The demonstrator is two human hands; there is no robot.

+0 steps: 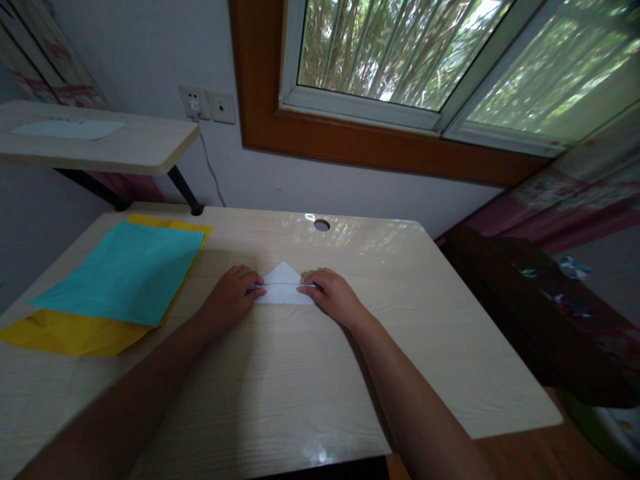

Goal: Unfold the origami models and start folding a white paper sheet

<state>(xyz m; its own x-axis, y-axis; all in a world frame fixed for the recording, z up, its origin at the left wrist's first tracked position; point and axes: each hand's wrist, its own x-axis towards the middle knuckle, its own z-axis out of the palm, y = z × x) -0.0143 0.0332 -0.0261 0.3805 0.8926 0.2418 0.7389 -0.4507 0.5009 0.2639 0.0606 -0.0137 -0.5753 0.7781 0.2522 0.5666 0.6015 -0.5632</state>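
Note:
A small folded white paper [283,287] with a pointed top lies flat on the light wooden desk [310,373]. My left hand [231,295] presses its left end with curled fingers. My right hand [334,297] presses its right end the same way. A crease line runs between the fingertips of both hands. Both forearms reach in from the near edge of the desk.
A teal sheet [125,272] lies on top of yellow sheets [70,333] at the desk's left. A cable hole [321,225] sits near the far edge. A raised shelf [100,143] stands at the back left, below wall sockets [207,105]. A dark chair [540,313] is to the right.

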